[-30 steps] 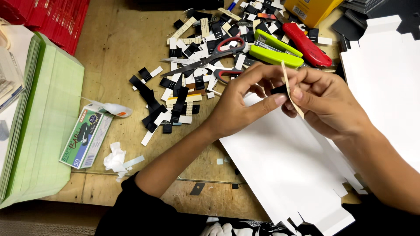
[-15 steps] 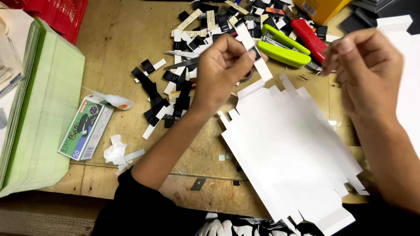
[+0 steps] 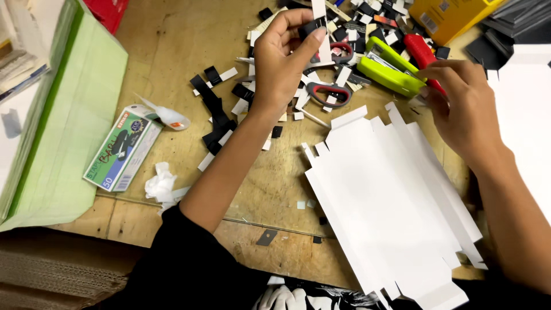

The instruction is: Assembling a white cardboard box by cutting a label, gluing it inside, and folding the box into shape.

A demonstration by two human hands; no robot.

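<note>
Left hand point(image 3: 284, 60), fingers pinched on an upright white strip point(image 3: 321, 28) above the scrap pile point(image 3: 241, 97); right hand point(image 3: 462, 109), fingers together near the green stapler point(image 3: 390, 72), beside the flat white box blank point(image 3: 384, 195) on the surface

Left hand point(image 3: 281, 63) pinches a black-and-white paper strip point(image 3: 319, 28) over the heap of cut paper strips point(image 3: 344, 63). Red-handled scissors point(image 3: 327, 92) lie just right of its fingers point(image 3: 298, 26). Right hand point(image 3: 465, 109) sits at the flat white die-cut cardboard sheet's point(image 3: 384, 201) far right edge; the lime-green stapler point(image 3: 390, 72) lies just left of its fingertips. The small staple box point(image 3: 121, 152) lies well left of the left wrist.
</note>
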